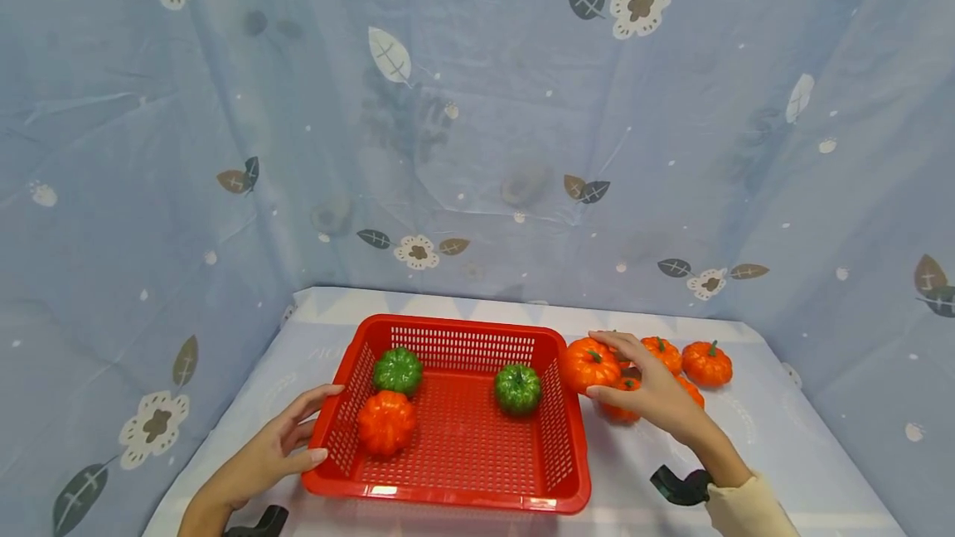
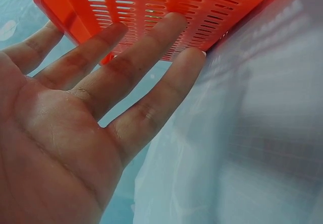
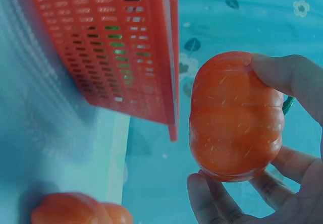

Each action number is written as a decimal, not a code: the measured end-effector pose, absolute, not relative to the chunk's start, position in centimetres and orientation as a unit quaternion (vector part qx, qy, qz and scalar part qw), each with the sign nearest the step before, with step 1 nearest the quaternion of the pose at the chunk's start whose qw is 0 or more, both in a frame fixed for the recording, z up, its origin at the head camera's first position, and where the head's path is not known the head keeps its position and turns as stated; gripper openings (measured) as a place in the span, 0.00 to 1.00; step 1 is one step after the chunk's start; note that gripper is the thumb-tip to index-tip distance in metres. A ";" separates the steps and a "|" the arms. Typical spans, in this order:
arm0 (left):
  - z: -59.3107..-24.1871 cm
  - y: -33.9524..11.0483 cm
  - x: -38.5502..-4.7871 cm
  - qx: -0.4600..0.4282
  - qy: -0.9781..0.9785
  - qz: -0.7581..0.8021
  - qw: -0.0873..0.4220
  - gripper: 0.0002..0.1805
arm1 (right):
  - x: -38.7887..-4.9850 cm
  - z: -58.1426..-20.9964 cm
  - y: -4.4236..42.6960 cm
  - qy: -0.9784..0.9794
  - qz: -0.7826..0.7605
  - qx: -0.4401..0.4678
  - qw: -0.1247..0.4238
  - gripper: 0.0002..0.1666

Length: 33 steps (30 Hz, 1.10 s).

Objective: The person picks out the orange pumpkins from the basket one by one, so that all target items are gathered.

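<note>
A small orange pumpkin (image 1: 584,367) with a green stem is pinched between the thumb and fingers of my right hand (image 1: 660,394), just outside the right rim of a red plastic basket (image 1: 462,458). In the right wrist view this pumpkin (image 3: 234,118) is raised beside the basket wall. My left hand (image 1: 261,456) rests against the basket's left side; the left wrist view shows its extended fingers (image 2: 146,113) at the slotted wall. Inside the basket, a green pumpkin (image 1: 398,371) and an orange one (image 1: 386,423) lie at the left, and another green pumpkin (image 1: 518,389) at the right.
Several orange pumpkins lie on the table right of the basket, among them a far-right pumpkin (image 1: 706,365) and a partly covered pumpkin (image 1: 619,411) below my right hand. A patterned blue curtain (image 1: 485,147) encloses the back and sides of the white table (image 1: 776,454).
</note>
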<state>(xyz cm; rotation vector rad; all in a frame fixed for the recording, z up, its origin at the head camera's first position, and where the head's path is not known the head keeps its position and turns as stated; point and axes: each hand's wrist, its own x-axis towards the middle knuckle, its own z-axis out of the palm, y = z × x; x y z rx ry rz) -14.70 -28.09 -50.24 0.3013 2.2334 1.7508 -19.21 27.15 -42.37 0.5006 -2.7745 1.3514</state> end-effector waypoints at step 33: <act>-49.9 -27.9 -14.9 0.107 0.773 0.607 0.148 0.43 | -17.0 -45.8 36.0 -0.905 0.424 0.012 0.024 0.50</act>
